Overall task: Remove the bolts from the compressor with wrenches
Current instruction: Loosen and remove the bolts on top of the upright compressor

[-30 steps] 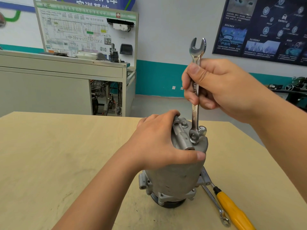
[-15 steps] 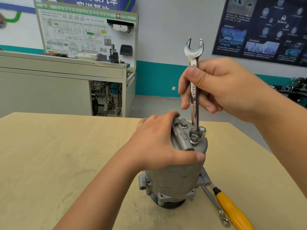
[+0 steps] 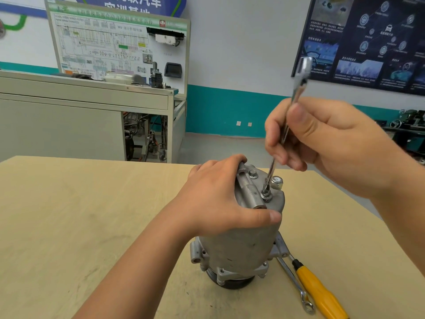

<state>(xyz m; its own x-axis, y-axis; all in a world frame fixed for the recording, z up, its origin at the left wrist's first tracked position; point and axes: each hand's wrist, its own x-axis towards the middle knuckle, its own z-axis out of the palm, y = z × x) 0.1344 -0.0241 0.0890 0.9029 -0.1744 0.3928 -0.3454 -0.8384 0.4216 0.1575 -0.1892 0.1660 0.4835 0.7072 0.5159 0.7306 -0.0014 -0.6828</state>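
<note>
Compressor [image 3: 241,245] stands on end on the bench [image 3: 69,215], lower centre of frame; left hand [image 3: 220,199] grips its top. Right hand [image 3: 322,143] pinches wrench [image 3: 299,88], set steeply on a top bolt [image 3: 266,195]. Risk: a shallow bite slips and rounds the head; sideways force could tip the housing.

- Bright, diffuse indoor light; a soft, faint shadow lies on the table [image 3: 69,215] around the compressor [image 3: 241,247] base.
- Motion blur smears the upper end of the wrench [image 3: 296,93], which shows glare.
- Wide-angle bowing toward the edges; wall poster [image 3: 368,42] slightly soft.
</note>
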